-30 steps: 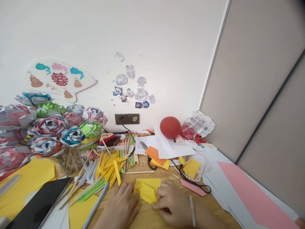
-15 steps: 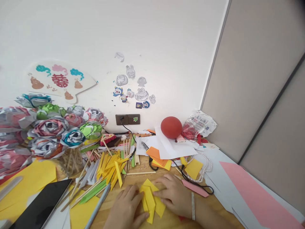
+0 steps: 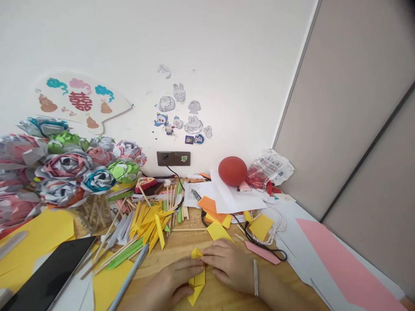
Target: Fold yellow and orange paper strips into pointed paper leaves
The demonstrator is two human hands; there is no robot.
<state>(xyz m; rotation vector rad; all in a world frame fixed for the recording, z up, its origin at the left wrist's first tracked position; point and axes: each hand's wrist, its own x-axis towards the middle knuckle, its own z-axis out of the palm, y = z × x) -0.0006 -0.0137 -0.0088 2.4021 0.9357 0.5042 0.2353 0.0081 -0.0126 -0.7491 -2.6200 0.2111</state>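
A narrow piece of folded yellow paper (image 3: 197, 283) lies on the wooden table in front of me, pointed at its lower end. My left hand (image 3: 173, 278) grips it from the left, with fingers over its middle and the thumb lower down. From the right, my right hand (image 3: 228, 264) pinches its upper edge, the fingertips close to those of my left. Just beyond the right knuckles is a second yellow paper piece (image 3: 219, 231), partly covered by that hand. A beaded bracelet (image 3: 256, 276) circles my right wrist.
Folded yellow strips (image 3: 151, 222) and wooden sticks (image 3: 177, 198) are heaped ahead. A phone (image 3: 52, 272) and grey pen (image 3: 129, 276) lie left, near paper flowers (image 3: 66, 166). Scissors (image 3: 196, 195), a red balloon (image 3: 232, 171), a black cord (image 3: 264, 247) and pink paper (image 3: 343, 259) lie beyond and right.
The two yellow pieces between my hands have come apart: one now lies beyond my right hand, the other stays between my fingers. My left hand has closed over it.
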